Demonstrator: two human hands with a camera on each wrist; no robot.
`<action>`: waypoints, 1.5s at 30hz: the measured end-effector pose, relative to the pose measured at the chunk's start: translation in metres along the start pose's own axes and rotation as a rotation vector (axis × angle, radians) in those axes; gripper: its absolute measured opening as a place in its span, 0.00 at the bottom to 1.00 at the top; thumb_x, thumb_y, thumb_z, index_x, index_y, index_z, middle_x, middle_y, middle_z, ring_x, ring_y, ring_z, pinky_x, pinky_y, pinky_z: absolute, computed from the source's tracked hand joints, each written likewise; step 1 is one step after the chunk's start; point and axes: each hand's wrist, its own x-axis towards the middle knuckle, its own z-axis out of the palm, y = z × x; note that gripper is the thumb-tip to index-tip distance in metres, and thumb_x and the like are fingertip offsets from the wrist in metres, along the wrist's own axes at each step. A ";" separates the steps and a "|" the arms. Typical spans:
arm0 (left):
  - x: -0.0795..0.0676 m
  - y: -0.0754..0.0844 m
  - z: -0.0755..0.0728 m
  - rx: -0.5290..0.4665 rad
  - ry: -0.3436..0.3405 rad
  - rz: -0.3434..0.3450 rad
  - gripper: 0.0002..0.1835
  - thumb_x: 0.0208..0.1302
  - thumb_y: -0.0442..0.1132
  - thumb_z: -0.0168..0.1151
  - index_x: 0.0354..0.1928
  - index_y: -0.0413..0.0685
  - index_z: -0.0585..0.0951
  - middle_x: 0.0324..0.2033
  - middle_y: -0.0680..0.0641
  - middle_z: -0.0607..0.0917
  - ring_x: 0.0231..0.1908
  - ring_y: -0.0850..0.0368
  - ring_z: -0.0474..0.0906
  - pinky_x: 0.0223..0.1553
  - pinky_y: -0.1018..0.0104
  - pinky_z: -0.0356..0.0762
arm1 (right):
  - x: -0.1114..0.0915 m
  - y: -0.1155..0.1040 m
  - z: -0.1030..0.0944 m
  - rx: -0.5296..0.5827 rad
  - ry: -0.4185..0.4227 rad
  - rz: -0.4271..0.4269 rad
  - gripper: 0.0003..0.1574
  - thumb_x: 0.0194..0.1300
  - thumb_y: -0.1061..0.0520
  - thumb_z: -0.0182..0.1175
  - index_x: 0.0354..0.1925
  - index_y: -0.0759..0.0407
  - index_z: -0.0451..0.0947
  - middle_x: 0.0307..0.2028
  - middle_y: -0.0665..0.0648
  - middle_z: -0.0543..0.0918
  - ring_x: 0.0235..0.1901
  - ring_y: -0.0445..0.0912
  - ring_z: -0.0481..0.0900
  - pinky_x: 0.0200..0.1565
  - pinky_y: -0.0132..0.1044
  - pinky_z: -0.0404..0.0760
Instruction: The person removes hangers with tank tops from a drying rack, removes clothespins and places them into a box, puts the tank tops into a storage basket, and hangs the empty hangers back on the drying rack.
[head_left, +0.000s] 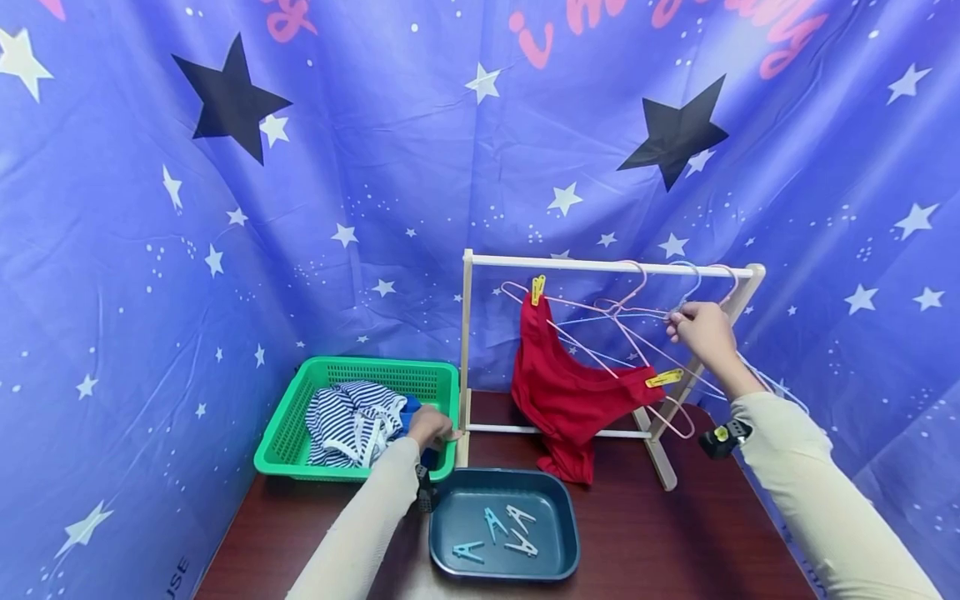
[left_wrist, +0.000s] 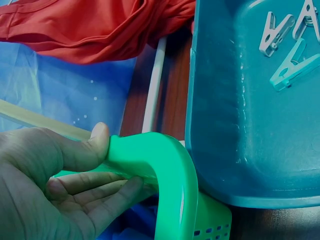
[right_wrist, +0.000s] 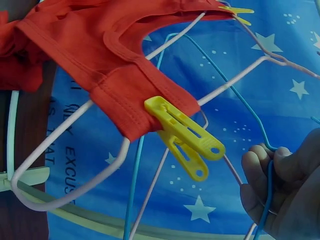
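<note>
My left hand [head_left: 431,427] grips the rim of the green basket [left_wrist: 175,165] at its right side, thumb on top and fingers curled beneath. Inside that basket lie a blue-and-white striped garment [head_left: 352,421] and some blue cloth [left_wrist: 127,225]. At the rack, my right hand [head_left: 705,329] pinches a blue hanger [right_wrist: 260,123] between thumb and fingertips, just below its hook. Beside it a red garment [head_left: 558,387] hangs tilted from a pink hanger [head_left: 632,337]. Two yellow clothespins, one upper [head_left: 537,290] and one lower [right_wrist: 187,131], clip it there.
A wooden rack [head_left: 555,262] stands on the dark red table [head_left: 637,542], with another pink hanger [head_left: 731,279] at its right end. In front, a dark blue tray [head_left: 504,568] holds several white and turquoise clothespins. A star-patterned blue curtain [head_left: 420,167] surrounds the table.
</note>
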 end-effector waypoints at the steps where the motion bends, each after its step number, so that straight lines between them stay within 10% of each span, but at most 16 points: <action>1: 0.000 0.000 0.000 -0.005 -0.003 -0.001 0.11 0.58 0.30 0.74 0.29 0.35 0.78 0.29 0.38 0.86 0.34 0.44 0.89 0.37 0.61 0.88 | 0.000 0.000 0.001 -0.002 -0.012 0.003 0.16 0.74 0.65 0.50 0.38 0.75 0.82 0.25 0.62 0.87 0.20 0.35 0.79 0.27 0.20 0.72; 27: 0.007 -0.002 0.002 0.021 -0.018 -0.007 0.18 0.60 0.28 0.70 0.22 0.45 0.69 0.18 0.49 0.69 0.19 0.59 0.71 0.20 0.74 0.71 | 0.013 0.000 0.016 0.067 -0.015 0.044 0.18 0.71 0.66 0.50 0.42 0.78 0.83 0.35 0.71 0.89 0.20 0.32 0.81 0.28 0.17 0.76; 45: 0.001 -0.006 0.004 -0.006 0.004 0.015 0.15 0.57 0.25 0.69 0.24 0.42 0.71 0.22 0.46 0.75 0.24 0.53 0.81 0.25 0.70 0.79 | 0.009 -0.003 0.021 0.106 0.002 0.080 0.18 0.73 0.65 0.50 0.43 0.79 0.83 0.34 0.71 0.89 0.21 0.38 0.84 0.28 0.18 0.76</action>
